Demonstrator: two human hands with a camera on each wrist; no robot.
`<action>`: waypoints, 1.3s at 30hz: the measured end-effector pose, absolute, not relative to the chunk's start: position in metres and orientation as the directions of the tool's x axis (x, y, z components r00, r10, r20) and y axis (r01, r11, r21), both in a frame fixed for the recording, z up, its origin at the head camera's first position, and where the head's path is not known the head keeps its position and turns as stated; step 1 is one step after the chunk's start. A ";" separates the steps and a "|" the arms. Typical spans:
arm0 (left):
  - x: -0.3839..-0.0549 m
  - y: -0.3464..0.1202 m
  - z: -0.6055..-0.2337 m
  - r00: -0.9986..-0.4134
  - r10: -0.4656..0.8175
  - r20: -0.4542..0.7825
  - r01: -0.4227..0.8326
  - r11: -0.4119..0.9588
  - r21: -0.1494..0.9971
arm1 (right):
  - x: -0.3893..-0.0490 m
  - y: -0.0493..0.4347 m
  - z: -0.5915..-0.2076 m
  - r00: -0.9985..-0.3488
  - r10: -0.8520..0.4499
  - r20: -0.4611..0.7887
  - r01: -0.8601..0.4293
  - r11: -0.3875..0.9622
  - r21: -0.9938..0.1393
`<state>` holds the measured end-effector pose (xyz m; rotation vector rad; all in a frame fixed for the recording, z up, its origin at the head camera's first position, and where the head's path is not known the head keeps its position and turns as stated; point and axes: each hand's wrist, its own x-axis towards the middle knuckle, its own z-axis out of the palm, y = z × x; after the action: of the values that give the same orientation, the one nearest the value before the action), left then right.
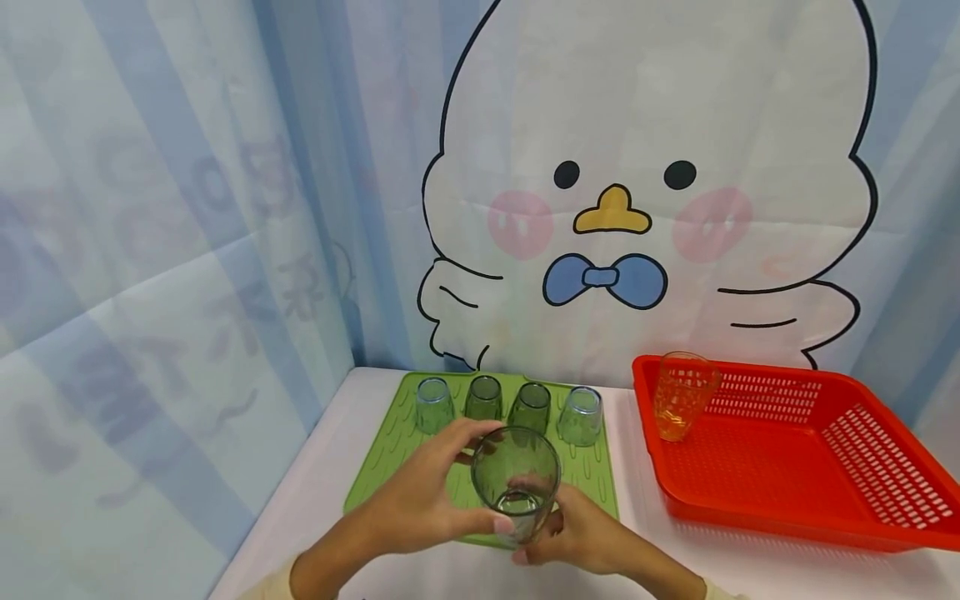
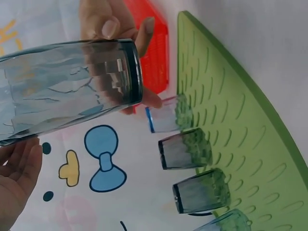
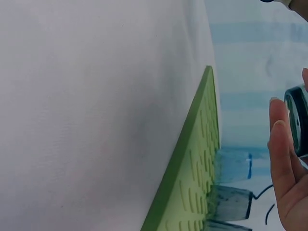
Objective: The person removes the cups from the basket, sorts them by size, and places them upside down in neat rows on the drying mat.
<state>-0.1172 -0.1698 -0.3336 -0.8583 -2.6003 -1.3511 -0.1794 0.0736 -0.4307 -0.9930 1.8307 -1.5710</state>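
A clear grey drinking glass [image 1: 517, 475] is held mouth up, tilted toward the head camera, above the front of the green mat [image 1: 390, 467]. My left hand [image 1: 420, 492] grips it near the rim, thumb on the near side. Lower down, my right hand [image 1: 581, 533] holds it around the base; in the right wrist view its fingers lie beside the thick glass bottom [image 3: 299, 120]. On the mat several smaller-looking tumblers stand upside down in a row, among them a bluish one [image 1: 433, 407], a dark grey one [image 1: 530, 407] and a pale blue one [image 1: 580, 417].
To the right stands a red perforated basket [image 1: 757, 492] with an amber glass [image 1: 684, 396] leaning in its left back corner. A white cloth covers the table [image 1: 300, 492]. Curtains [image 1: 187, 250] hang at the left and back, the back one printed with a cartoon bird.
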 end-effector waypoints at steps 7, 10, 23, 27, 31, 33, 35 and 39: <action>-0.116 -0.172 -0.338 -0.859 0.432 0.274 0.476 0.479 0.737 | -0.179 0.082 -0.433 -0.629 -0.778 0.001 -0.141 0.113 -0.983; -0.115 -0.174 -0.339 -0.865 0.432 0.257 0.464 0.488 0.739 | -0.179 0.085 -0.433 -0.639 -0.769 -0.018 -0.126 0.128 -0.984; -0.115 -0.183 -0.347 -0.869 0.453 0.201 0.432 0.496 0.753 | -0.186 0.105 -0.438 -0.667 -0.744 0.045 -0.175 0.097 -0.980; -0.115 -0.187 -0.351 -0.880 0.441 0.175 0.406 0.509 0.759 | -0.187 0.107 -0.436 -0.695 -0.716 0.063 -0.184 0.093 -0.978; -0.116 -0.190 -0.355 -0.891 0.430 0.145 0.377 0.523 0.764 | -0.187 0.110 -0.433 -0.710 -0.701 0.067 -0.171 0.079 -0.982; -0.117 -0.191 -0.356 -0.893 0.429 0.136 0.369 0.528 0.765 | -0.188 0.111 -0.431 -0.719 -0.692 0.064 -0.165 0.080 -0.983; -0.118 -0.192 -0.358 -0.895 0.427 0.130 0.364 0.531 0.765 | -0.188 0.112 -0.430 -0.725 -0.685 0.070 -0.169 0.078 -0.983; -0.119 -0.195 -0.360 -0.899 0.422 0.115 0.353 0.544 0.761 | -0.189 0.113 -0.427 -0.733 -0.673 0.096 -0.196 0.073 -0.978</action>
<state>-0.1190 -0.1946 -0.3601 -0.7121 -2.8312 -1.3664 -0.1889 0.1129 -0.4274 -0.8624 1.9756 -1.7004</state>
